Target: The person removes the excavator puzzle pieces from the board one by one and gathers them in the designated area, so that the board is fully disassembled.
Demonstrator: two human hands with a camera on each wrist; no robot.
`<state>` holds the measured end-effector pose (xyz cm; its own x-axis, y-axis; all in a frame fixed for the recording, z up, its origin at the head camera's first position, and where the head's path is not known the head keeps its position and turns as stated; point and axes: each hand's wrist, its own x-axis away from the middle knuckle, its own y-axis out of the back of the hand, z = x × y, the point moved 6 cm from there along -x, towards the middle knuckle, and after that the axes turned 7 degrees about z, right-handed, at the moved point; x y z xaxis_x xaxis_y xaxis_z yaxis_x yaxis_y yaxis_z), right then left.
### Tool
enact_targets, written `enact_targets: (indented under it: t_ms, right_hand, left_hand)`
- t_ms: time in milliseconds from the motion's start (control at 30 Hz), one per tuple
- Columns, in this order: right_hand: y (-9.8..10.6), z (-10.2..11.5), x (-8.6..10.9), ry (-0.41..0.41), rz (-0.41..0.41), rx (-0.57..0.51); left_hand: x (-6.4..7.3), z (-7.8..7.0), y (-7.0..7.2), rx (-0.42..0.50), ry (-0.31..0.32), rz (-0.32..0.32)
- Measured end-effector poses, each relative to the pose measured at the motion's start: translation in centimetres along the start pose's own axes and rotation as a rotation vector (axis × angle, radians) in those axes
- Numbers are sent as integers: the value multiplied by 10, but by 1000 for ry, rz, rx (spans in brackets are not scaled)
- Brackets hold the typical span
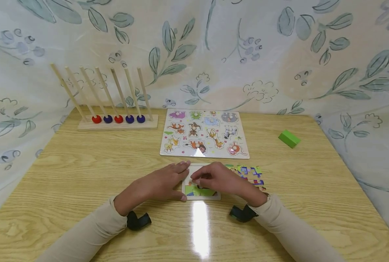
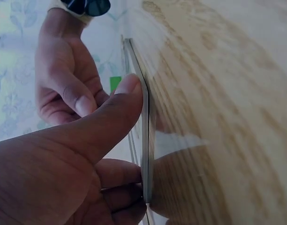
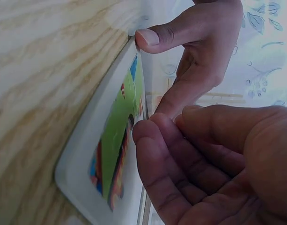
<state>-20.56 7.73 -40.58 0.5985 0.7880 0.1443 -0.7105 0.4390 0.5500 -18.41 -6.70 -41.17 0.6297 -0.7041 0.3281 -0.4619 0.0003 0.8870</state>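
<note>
A small jigsaw puzzle in a white frame (image 1: 202, 198) lies on the table, its lower part filled with a green picture (image 3: 117, 126). My left hand (image 1: 163, 181) steadies the frame's left side, thumb at the near corner and fingers by the far one. Over the picture, my right hand (image 1: 219, 179) has curled fingers, with thumb and fingertips brought close together at the upper left of the picture. I cannot tell whether a piece is between those fingertips. Loose puzzle pieces (image 1: 256, 171) lie just right of the frame, partly hidden by my right wrist.
Behind the frame lies an animal peg puzzle board (image 1: 204, 155). A wooden peg stand (image 1: 125, 126) with red and blue beads stands at the back left. To the right sits a green block (image 1: 289, 138). Leaf-patterned cloth (image 1: 194, 54) rises behind the table (image 1: 93, 174).
</note>
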Motion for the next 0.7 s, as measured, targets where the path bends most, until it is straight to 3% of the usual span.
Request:
enact_targets:
  t_ms: [333,700]
  right_hand:
    - [-3,-4,-5,5,8,-31]
    - [-4,-1,-6,36,21,10]
  left_hand:
    - [-1,-2,0,-17,-2,-9]
    - [0,-2,1,-24,-19,-32]
